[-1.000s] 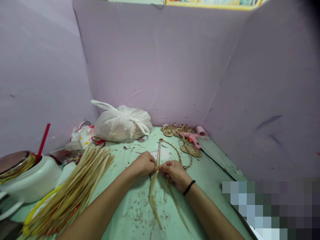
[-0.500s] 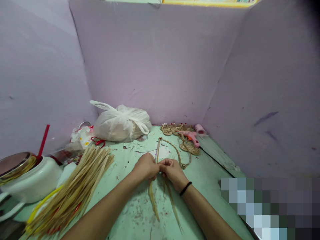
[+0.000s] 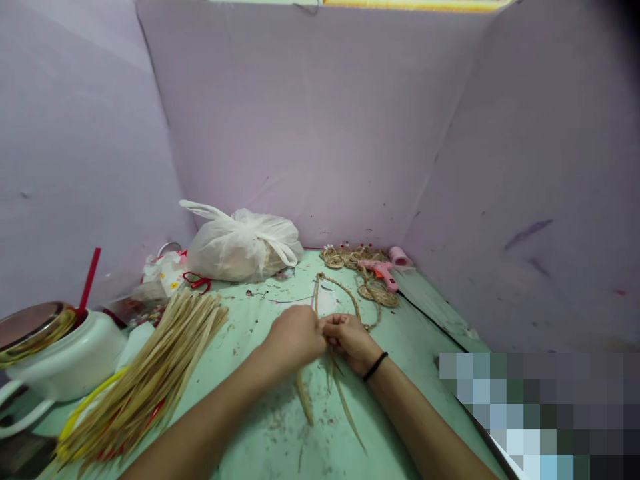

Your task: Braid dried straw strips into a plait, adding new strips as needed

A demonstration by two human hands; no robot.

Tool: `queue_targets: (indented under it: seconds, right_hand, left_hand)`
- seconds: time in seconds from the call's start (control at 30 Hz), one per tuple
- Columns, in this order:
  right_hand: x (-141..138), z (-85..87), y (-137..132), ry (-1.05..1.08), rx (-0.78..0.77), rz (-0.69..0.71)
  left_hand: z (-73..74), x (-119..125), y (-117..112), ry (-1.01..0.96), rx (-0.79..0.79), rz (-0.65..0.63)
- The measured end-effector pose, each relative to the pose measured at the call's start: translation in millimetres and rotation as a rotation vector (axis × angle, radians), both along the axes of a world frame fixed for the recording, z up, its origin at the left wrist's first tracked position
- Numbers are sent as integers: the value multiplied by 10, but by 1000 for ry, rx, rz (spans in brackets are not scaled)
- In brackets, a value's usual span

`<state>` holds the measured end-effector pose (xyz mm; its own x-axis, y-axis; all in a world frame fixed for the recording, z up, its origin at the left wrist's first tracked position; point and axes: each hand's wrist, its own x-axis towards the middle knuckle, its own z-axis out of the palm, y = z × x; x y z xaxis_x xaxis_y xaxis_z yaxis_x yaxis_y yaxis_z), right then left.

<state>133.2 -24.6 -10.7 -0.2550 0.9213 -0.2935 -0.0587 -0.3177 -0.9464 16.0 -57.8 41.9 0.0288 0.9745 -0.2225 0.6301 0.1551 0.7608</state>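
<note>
My left hand (image 3: 297, 337) and my right hand (image 3: 351, 339) meet over the middle of the table, fingers closed and touching each other. Between them they grip a braided cord of dried plant fibre (image 3: 353, 293), whose finished length loops away behind the hands. Loose pale-brown strips hang below: one strip (image 3: 304, 400) under my left hand, another strip (image 3: 350, 413) under my right hand. My left hand is slightly blurred, and its fingertips are mostly hidden. A black band (image 3: 375, 367) circles my right wrist.
A bundle of dried strips (image 3: 150, 373) lies at left, beside a white pot (image 3: 90, 360). Behind stands a tied white plastic bag (image 3: 245, 247). At back right are a pink glue gun (image 3: 383, 272) with a black cable, coiled braids (image 3: 333, 257) and a pink roll (image 3: 399, 257).
My left hand has shifted slightly right and turned over, pressing closer to my right hand. The hanging strips have drawn up a little.
</note>
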Motion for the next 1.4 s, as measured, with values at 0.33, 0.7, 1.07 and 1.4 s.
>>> queue_targets:
  seconds: [0.33,0.7,1.07,1.4]
  right_hand:
    - [57,38,14,96,-43,100]
    - [60,12,20,103,-28,90]
    - [67,18,10,61,20,118]
    - [63,12,6,48,32,94]
  left_hand:
    - [-315,-278,389,-825,-646,86]
    - [-402,-248,369,-763,-522,45]
    - [-391,-248,371,-593,-395,5]
    - [-411,-283,373,-499,-365,-52]
